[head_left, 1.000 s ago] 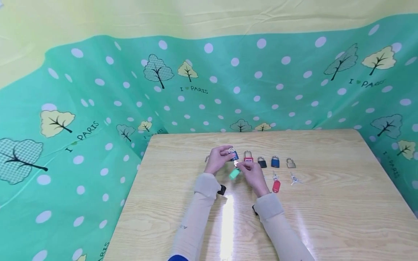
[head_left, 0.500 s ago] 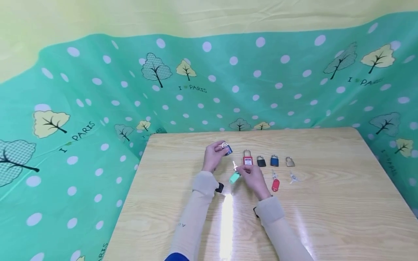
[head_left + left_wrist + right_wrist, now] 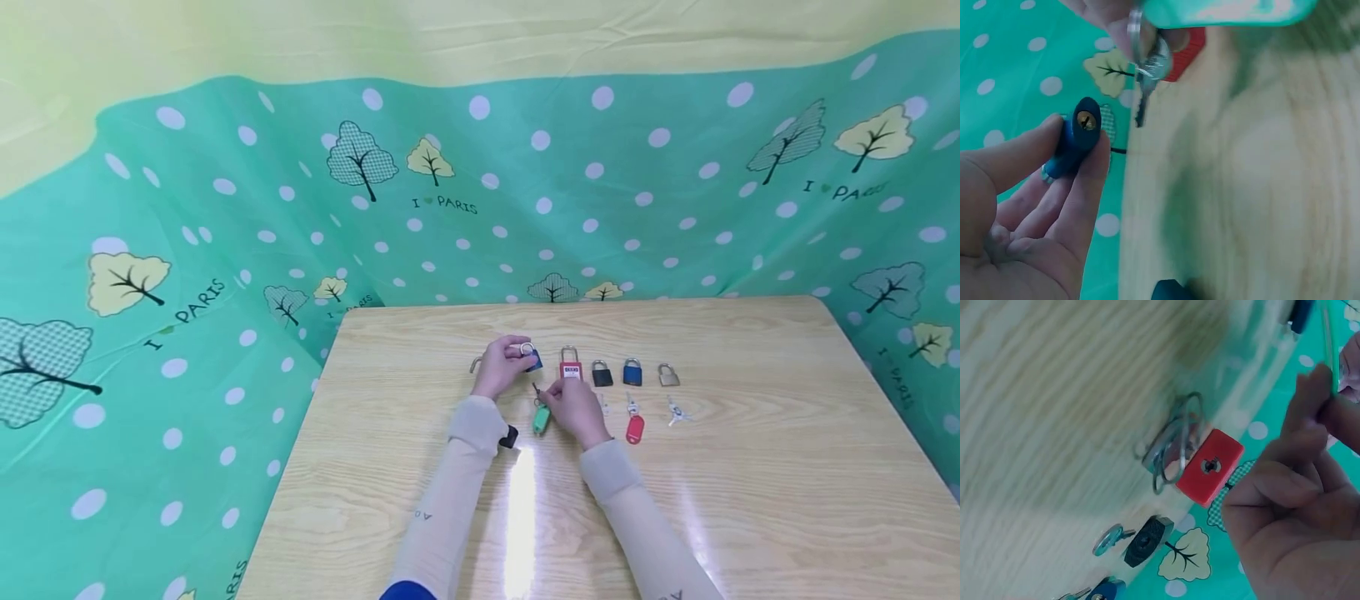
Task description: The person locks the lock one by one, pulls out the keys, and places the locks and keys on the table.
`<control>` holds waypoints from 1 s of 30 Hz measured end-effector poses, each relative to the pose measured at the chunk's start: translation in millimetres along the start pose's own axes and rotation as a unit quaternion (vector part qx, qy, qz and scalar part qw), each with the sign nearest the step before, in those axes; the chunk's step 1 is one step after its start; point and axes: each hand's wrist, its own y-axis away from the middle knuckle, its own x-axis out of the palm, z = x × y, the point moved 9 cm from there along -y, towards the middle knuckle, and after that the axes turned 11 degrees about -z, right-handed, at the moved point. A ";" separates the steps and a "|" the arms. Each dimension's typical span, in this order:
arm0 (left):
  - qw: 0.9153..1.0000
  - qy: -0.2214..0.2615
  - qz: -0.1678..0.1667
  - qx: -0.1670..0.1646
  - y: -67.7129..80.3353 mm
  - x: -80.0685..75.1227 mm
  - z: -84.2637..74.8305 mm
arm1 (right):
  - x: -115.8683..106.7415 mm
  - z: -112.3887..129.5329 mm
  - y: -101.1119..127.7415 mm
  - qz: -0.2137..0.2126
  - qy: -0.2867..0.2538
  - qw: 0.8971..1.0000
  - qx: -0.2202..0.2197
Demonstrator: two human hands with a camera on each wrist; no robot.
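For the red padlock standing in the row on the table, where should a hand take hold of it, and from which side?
Best taken by the flat body of the red padlock, thumb and finger on its broad front and back faces, coming from above and the near side. The shackle points away from the person, and the black padlock sits close on its right, so a sideways grip looks cramped. The right hand hovers nearest.

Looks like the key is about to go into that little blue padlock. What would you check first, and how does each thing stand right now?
1. Blue padlock pinched firmly by left hand: ok.
2. Keyhole faces the key: ok.
3. Key with green tag held by right hand: ok.
4. Key tip lined up with keyhole: not ok, it hangs off to one side, apart.
5. Right key for this lock: cannot tell.
6. Red padlock stands clear of both hands: ok.
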 end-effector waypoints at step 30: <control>0.978 -0.198 -0.045 0.053 0.4 16.3 11.0 | 17.0 5.9 -1.5 0.024 0.150 0.988 -0.030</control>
